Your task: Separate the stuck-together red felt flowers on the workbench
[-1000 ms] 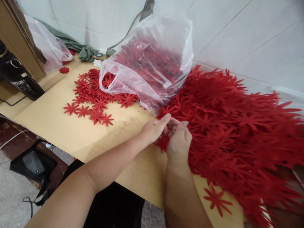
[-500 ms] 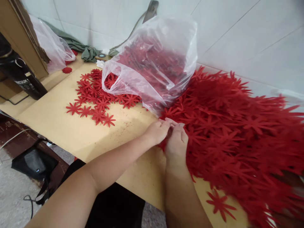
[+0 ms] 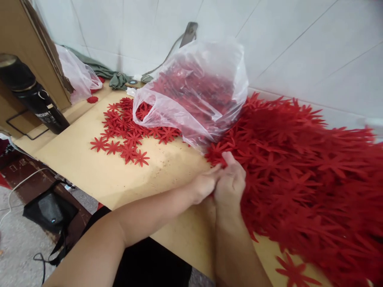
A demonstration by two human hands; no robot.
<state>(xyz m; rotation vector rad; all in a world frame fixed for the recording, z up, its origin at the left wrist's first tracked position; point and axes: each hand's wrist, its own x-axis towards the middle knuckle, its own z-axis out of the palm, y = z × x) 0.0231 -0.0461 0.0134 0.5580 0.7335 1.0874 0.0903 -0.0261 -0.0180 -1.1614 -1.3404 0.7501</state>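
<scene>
My left hand (image 3: 206,185) and my right hand (image 3: 231,180) meet at the left edge of a large heap of red flower-shaped cutouts (image 3: 287,171). The left hand's fingers are curled in and pressed against the right hand. My right hand is also closed, its upper fingers reaching up and forward. Whatever lies between the fingers is hidden by the hands. Just beyond them, a clear plastic bag (image 3: 191,99) full of the same red cutouts lies on its side, with its mouth towards the left. A smaller spread of red cutouts (image 3: 128,135) lies before that mouth.
The pale yellow tabletop (image 3: 86,163) runs along a tiled wall. To the left stand a black vacuum bottle (image 3: 34,95) and a cardboard box (image 3: 32,52). A second plastic bag (image 3: 79,73) and green cloth (image 3: 118,79) are at the back. A black bag (image 3: 49,209) is lower left.
My hands have come slightly nearer to me and to the right, still together. The right hand has turned, with its upper fingers now more raised. The view has tilted up a little.
</scene>
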